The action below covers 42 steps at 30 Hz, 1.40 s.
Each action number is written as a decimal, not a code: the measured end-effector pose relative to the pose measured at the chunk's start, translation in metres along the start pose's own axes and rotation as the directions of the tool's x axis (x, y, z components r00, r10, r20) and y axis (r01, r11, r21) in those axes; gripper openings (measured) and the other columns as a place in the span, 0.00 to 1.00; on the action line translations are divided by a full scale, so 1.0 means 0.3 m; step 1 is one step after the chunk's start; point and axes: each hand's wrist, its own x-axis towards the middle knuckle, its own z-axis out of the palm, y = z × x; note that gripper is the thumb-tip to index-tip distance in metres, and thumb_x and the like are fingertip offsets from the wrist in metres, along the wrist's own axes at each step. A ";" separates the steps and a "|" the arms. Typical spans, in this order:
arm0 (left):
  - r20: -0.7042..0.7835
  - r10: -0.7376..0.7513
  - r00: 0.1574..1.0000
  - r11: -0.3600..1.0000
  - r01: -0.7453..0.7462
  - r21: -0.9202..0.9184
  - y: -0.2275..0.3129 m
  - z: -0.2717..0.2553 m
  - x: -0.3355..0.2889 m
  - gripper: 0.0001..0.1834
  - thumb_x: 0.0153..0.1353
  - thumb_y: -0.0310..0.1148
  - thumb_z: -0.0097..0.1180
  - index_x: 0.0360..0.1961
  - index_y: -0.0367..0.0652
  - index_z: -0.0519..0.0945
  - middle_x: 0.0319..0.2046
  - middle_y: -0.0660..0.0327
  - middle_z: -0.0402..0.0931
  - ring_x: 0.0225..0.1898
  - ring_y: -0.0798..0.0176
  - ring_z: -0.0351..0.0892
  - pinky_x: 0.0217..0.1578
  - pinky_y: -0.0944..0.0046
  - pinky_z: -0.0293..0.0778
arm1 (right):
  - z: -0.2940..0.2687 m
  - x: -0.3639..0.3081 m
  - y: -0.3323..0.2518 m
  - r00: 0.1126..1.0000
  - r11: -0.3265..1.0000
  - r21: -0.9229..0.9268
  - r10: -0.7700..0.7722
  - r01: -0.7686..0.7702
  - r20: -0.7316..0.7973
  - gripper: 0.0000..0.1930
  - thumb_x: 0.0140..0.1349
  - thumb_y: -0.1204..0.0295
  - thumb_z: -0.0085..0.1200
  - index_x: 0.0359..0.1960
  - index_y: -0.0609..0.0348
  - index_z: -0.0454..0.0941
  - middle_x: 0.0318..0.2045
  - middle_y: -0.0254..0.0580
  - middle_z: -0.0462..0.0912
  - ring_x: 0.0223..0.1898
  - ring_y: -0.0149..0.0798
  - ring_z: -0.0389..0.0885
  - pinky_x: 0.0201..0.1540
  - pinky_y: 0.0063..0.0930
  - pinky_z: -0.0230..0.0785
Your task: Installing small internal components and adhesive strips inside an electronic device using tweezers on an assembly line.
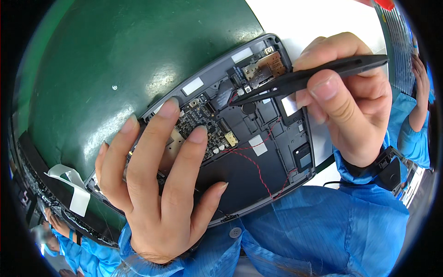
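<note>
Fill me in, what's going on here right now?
An opened, tablet-like device is being worked on. The person's right hand holds black tweezers, their tips near a round black part; whether they grip anything is unclear. The left hand is spread over the circuit board.

This seems to be an electronics workshop or factory: a green work surface (115,60) covers the upper left, an opened flat device (230,177) shows its circuit board (203,119) at centre, and blue-dressed co-workers (83,255) appear at lower left and far right.
</note>
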 end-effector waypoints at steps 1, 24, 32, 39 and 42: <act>0.014 -0.005 1.000 1.000 0.005 0.004 -0.001 -0.002 -0.001 0.34 0.59 0.47 0.63 0.63 0.40 0.72 0.67 0.43 0.66 0.69 0.36 0.58 0.68 0.43 0.52 | 0.007 0.001 -0.003 1.000 1.000 -0.012 0.005 -0.005 -0.020 0.13 0.73 0.67 0.53 0.47 0.66 0.74 0.30 0.40 0.79 0.21 0.19 0.64 0.26 0.12 0.58; 0.001 0.015 1.000 0.999 -0.015 0.038 -0.002 0.002 -0.005 0.35 0.60 0.48 0.63 0.64 0.39 0.72 0.68 0.45 0.65 0.69 0.39 0.57 0.68 0.44 0.52 | 0.020 -0.086 0.029 0.971 0.973 -0.064 -0.227 0.223 -0.071 0.14 0.70 0.70 0.57 0.51 0.63 0.71 0.35 0.51 0.79 0.26 0.29 0.78 0.37 0.20 0.77; 0.016 -0.003 1.000 0.999 0.003 0.048 0.001 0.003 -0.007 0.35 0.60 0.49 0.63 0.63 0.39 0.72 0.68 0.44 0.66 0.68 0.38 0.57 0.68 0.44 0.52 | 0.009 -0.080 0.025 0.962 0.946 -0.174 -0.265 0.273 0.069 0.14 0.67 0.75 0.58 0.50 0.67 0.70 0.35 0.53 0.80 0.28 0.32 0.81 0.34 0.24 0.77; 0.017 -0.013 1.000 0.999 0.012 0.038 0.008 -0.001 -0.007 0.35 0.60 0.50 0.63 0.63 0.40 0.73 0.68 0.45 0.66 0.69 0.39 0.58 0.68 0.45 0.53 | 0.057 -0.107 0.014 0.858 0.740 -0.443 -0.488 0.505 0.162 0.21 0.47 0.77 0.73 0.42 0.64 0.76 0.29 0.46 0.80 0.22 0.35 0.73 0.22 0.28 0.61; 0.023 -0.015 1.000 0.999 0.014 0.044 0.007 -0.004 -0.008 0.35 0.60 0.49 0.64 0.63 0.41 0.73 0.68 0.45 0.65 0.69 0.39 0.57 0.68 0.45 0.53 | 0.072 -0.096 0.011 0.822 0.683 -0.465 -0.521 0.563 0.229 0.19 0.46 0.76 0.73 0.38 0.63 0.77 0.26 0.43 0.79 0.21 0.35 0.73 0.21 0.28 0.60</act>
